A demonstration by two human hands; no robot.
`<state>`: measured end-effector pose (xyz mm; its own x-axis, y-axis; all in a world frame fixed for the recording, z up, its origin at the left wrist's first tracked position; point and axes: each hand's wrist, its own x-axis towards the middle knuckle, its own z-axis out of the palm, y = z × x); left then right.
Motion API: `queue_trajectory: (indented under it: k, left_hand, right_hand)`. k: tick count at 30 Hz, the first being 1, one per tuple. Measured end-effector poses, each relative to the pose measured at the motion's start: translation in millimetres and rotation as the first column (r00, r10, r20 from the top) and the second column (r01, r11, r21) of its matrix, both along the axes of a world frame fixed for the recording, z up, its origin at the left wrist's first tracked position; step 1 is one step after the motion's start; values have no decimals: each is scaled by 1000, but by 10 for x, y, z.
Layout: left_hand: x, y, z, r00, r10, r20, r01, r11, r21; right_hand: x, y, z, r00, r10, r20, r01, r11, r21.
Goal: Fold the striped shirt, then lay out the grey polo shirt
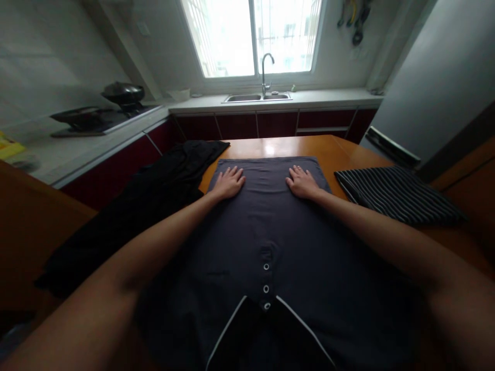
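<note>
A dark grey polo shirt (266, 226) lies spread flat on the wooden table (332, 149), its collar with white piping and three white buttons nearest me. My left hand (229, 182) rests flat on the shirt near its far hem, fingers stretched out. My right hand (302, 182) lies flat on the same far part, a little to the right, fingers also spread. Both palms press on the cloth and neither grips anything.
A heap of black clothing (154, 196) hangs over the table's left edge. A folded striped garment (398, 193) sits at the right. Beyond the table run a counter with a sink and tap (263, 87), a stove with pans (96, 113), and a window.
</note>
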<state>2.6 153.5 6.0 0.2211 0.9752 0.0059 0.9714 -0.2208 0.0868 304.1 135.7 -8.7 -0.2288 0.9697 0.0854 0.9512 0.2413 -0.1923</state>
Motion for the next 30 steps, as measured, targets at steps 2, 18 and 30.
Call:
queue_trajectory:
  k: [2,18,30]
  left_hand:
    - [-239,17,96,989,142,-34,-142,990,5]
    - [-27,-1932,112,990,-135,-27,133,989,-64]
    - [202,-2802,144,914,-390,111,397,916,-50]
  right_hand:
    - [316,17,86,993,-110,33,109,994,20]
    - [290,-1689,80,1000,6,30,-6,1000,3]
    - [-501,-2652,118,957,272,-97,-271,962,25]
